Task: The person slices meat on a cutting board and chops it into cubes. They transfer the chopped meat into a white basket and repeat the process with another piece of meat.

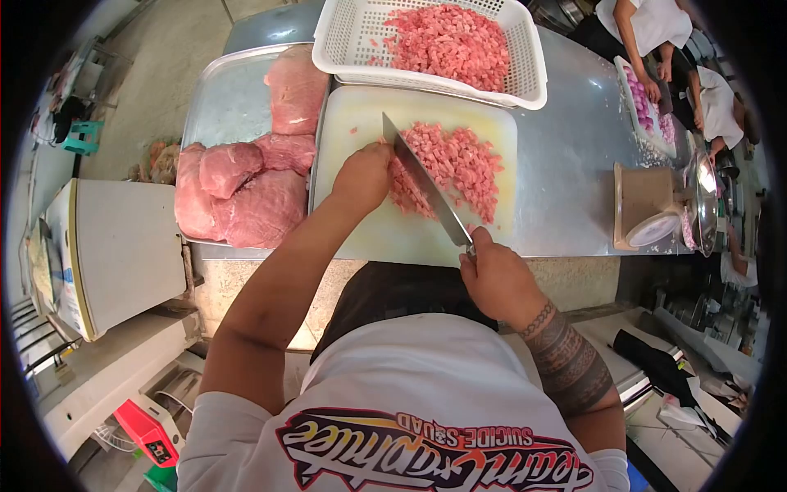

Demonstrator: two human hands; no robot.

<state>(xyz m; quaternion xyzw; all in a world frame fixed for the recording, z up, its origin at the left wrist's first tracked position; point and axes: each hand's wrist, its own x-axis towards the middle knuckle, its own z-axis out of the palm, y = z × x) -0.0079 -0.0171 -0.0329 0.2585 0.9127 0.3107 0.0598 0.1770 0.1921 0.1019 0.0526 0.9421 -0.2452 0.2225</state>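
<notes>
My right hand is wrapped round the handle of a large kitchen knife. The blade slants up and to the left across a pale cutting board. Beside the blade's upper part, my left hand has its fingers curled in against raw meat; the fingertips are hidden. Diced raw meat lies in a loose heap, mostly right of the blade, with some bits on its left side.
Beyond the board stands a white perforated basket with diced meat. Large raw meat pieces lie in a metal tray at left. A scale stands at right. Farther right, a person's hands work beside chopped purple onions.
</notes>
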